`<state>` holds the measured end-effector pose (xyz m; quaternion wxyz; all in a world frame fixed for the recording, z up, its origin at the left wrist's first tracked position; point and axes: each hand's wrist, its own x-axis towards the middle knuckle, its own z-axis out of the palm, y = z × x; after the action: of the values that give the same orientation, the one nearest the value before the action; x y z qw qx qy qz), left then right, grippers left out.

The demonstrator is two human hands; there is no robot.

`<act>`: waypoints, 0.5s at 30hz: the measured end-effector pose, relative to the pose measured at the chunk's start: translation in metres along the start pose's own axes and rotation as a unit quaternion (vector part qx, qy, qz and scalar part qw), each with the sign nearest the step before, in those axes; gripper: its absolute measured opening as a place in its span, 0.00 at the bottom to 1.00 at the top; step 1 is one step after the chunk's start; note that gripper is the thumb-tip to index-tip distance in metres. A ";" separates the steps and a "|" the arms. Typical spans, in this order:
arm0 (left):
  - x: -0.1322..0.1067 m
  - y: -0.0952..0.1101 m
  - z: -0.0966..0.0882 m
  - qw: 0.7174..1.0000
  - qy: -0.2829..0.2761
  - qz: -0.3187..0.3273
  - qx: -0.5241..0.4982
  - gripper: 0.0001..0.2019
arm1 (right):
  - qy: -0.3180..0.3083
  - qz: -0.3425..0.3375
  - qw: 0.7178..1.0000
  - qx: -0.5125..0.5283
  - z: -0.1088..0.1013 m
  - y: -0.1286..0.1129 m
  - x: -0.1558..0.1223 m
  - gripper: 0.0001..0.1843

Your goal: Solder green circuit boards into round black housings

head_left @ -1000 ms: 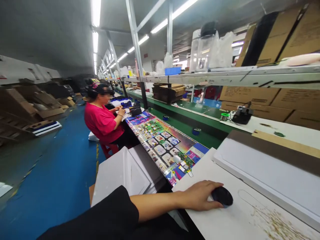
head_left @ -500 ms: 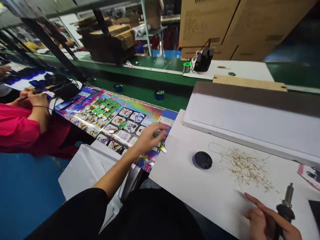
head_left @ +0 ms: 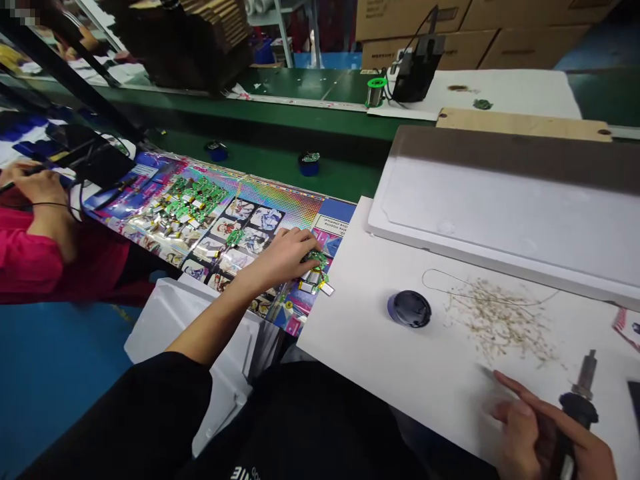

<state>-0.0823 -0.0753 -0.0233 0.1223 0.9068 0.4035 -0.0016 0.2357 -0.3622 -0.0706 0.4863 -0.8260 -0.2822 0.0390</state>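
Observation:
My left hand (head_left: 283,257) reaches out to the left and rests on a small pile of green circuit boards (head_left: 315,273) lying on a shiny printed sheet (head_left: 225,213); its fingers curl down onto the boards. My right hand (head_left: 545,437) sits at the bottom right, wrapped round the black handle of a soldering iron (head_left: 580,400) whose metal tip points up. A small dark round tin (head_left: 409,309) stands on the white board (head_left: 400,373) between my hands, beside a scatter of cut wire bits (head_left: 500,320).
A white foam tray (head_left: 500,207) lies behind the wire bits. A co-worker in a red top (head_left: 30,260) works at the left with more green boards (head_left: 193,200) nearby. A green conveyor (head_left: 280,127) carries small blue pots; a solder spool (head_left: 375,90) and black stand (head_left: 417,63) sit beyond.
My head turned down and right from the aisle to the bench. My left hand left the dark tin, reached left and settled on the green boards. My right hand with the iron came into view.

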 end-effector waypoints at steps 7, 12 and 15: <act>0.026 -0.012 -0.037 0.974 -0.092 -0.013 -0.206 0.12 | -0.041 -0.013 0.997 -0.069 -0.008 0.007 0.002 0.24; 0.053 0.004 -0.045 0.895 0.043 0.052 -0.441 0.18 | -0.017 -0.049 0.998 0.046 -0.005 0.014 0.003 0.21; 0.073 0.041 -0.034 0.839 0.064 0.092 -0.532 0.18 | 0.008 -0.106 0.988 0.109 0.003 0.011 0.010 0.11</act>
<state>-0.0063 -0.0405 0.0111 0.5594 0.7332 0.2638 0.2827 0.2482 -0.3589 -0.0790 0.5770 -0.7337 -0.3586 0.0107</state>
